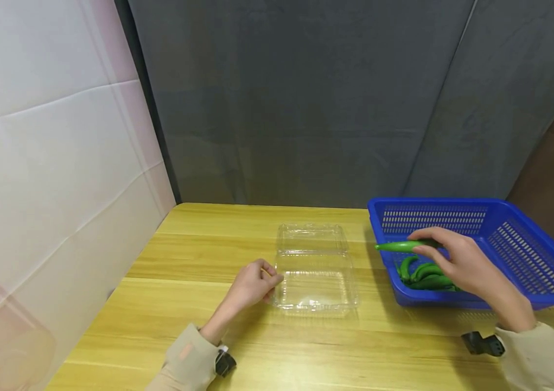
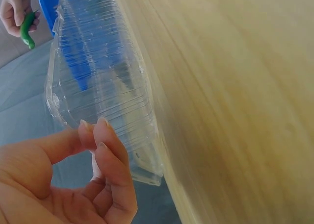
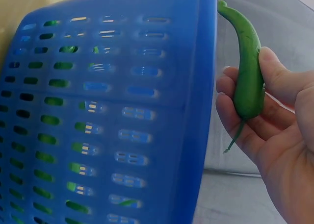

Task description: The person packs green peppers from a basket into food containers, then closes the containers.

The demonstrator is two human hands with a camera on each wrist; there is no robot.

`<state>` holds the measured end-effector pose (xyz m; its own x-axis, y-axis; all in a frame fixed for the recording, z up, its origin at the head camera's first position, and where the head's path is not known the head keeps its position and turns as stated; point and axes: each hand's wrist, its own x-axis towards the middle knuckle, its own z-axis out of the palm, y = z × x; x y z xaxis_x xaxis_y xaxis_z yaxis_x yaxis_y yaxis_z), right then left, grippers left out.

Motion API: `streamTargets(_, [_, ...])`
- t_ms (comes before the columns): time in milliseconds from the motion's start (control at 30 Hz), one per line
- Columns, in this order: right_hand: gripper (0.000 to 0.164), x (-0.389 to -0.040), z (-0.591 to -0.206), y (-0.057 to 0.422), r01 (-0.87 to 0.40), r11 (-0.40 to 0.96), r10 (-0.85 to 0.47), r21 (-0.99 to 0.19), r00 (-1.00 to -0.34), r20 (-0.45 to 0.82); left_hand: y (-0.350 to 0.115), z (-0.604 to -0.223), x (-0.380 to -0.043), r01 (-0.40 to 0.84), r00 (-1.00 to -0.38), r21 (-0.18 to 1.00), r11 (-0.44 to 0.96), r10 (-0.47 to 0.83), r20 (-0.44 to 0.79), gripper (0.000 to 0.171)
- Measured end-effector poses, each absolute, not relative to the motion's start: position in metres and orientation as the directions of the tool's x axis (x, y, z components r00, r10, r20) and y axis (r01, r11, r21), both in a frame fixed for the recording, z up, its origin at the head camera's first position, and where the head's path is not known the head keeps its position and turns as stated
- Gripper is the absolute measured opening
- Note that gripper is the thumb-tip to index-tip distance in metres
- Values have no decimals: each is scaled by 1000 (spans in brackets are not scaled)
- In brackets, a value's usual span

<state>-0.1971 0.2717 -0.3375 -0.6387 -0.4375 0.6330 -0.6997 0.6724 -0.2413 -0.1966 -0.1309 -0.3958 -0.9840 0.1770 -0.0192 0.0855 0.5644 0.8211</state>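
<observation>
Head view's got the left hand point(image 1: 254, 282) pinching the edge of a clear container point(image 1: 313, 290) just to its right. Further over, a green pepper point(image 1: 396, 246) is pinched in the right hand point(image 1: 467, 260), above the blue basket point(image 1: 438, 201) with more peppers point(image 1: 425, 277) below that hand. Looks like the transfer step, so I'd guess next it wants carrying leftward into the container.

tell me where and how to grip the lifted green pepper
Take the green pepper by its plump stem end, probably best from the person's right, pinching across its width as the right hand does: that end is thickest, while the slim tip points left.
</observation>
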Motion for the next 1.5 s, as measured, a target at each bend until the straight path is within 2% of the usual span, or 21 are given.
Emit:
streamTargets(533, [25, -199, -337, 253, -752, 620, -465, -222, -580, 668, -131, -396, -197, 75, -983, 831, 551, 179, -29, 17])
streamTargets(1167, [27, -201, -336, 229, -788, 565, -485, -244, -556, 674, -130, -396, -196, 79, -984, 836, 542, 178, -22, 18])
streamTargets(1500, [20, -204, -339, 215, -823, 513, -501, -244, -518, 694, -131, -394, -195, 77, -982, 847, 526, 188, -28, 18])
